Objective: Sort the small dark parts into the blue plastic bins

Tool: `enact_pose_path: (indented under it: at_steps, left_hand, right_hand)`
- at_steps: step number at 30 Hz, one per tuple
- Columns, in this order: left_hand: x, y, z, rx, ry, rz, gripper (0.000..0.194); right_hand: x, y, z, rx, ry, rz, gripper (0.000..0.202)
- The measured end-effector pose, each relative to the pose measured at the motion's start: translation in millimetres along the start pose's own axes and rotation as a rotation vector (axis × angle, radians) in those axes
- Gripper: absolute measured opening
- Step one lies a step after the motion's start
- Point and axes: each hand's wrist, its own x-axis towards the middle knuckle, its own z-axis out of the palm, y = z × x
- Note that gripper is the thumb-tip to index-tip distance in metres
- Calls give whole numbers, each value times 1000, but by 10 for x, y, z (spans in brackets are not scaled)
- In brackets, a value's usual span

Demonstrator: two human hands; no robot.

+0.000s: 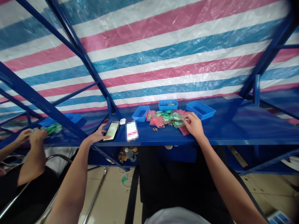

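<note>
My left hand (97,135) rests by the front edge of the blue shelf with its fingers apart. Its thumb touches the lit screen of a phone (113,130) lying flat. Over the right end of a pile of small plastic bags, my right hand (194,125) has thumb and fingers drawn together. What lies between those fingertips is too small to tell. The pile holds green bags (171,116) and pink bags (157,121). Small brass-coloured parts (155,129) lie loose in front of it.
Behind the pile stand three blue bins: a left bin (140,114), a middle bin (168,105) and a right bin (201,110). A white earphone case (122,121) and a blurred white card (132,130) lie near the phone. At left, a co-worker's hands (35,135) handle green bags.
</note>
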Motion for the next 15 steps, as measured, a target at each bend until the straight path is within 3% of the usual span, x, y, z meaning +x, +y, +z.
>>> enact_pose_path:
  at_steps: [3,7,12,15]
  left_hand:
    - [51,13,-7,-49,-10,-63,98]
    - [239,37,62,-24,134,-117,67]
    - [480,89,112,219,190,119,56]
    - [528,115,106,307,146,163,57]
  right_hand:
    - [3,-9,-5,10,-1,7,17]
    - [9,-6,-5,5,-5,15,17]
    - [7,21,2,-7,-12,9,17]
    - [2,30,6,-12,-7,5,16]
